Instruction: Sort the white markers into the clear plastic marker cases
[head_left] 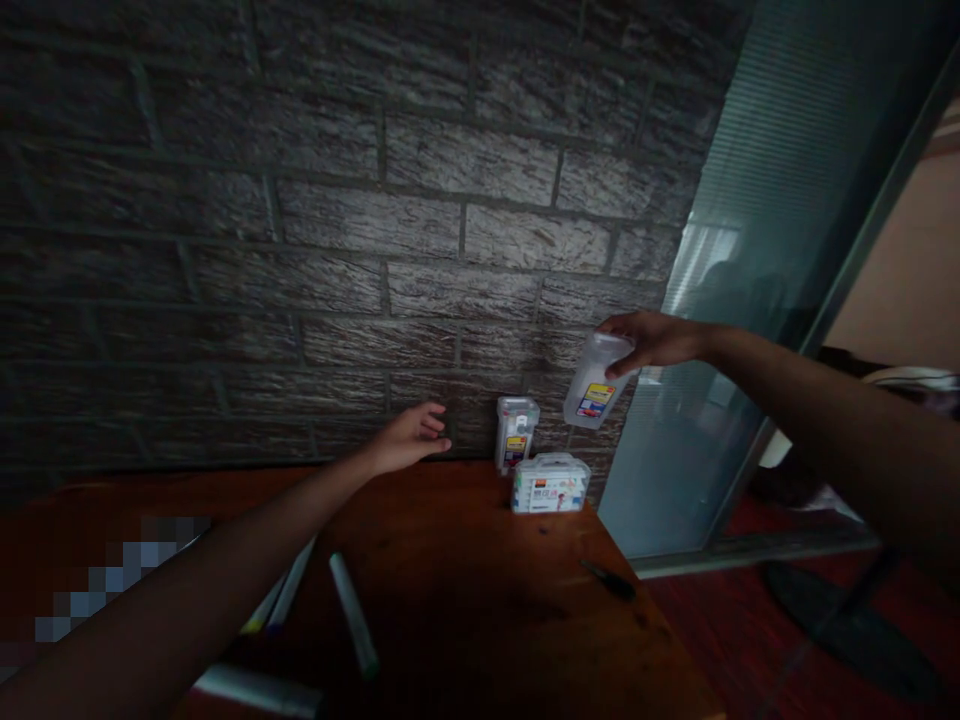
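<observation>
My right hand (652, 340) grips a translucent plastic case (592, 385) by its top end and holds it up, slightly tilted, near the wall. The case bears a yellow, blue and red label. Below it on the table stand a similar upright clear case (516, 435) and a wider clear box with a handle (551, 485). My left hand (412, 437) is over the back of the table, left of the upright case. Its fingers are partly curled but apart, with nothing in them. White marker pens (354, 615) lie near my left forearm.
The wooden table (465, 590) meets a dark brick wall (420, 230) at the back. A small dark pointed tool (611, 578) lies near its right edge. A glass panel (697, 400) stands to the right, with a round stand base (847, 630) on the red floor.
</observation>
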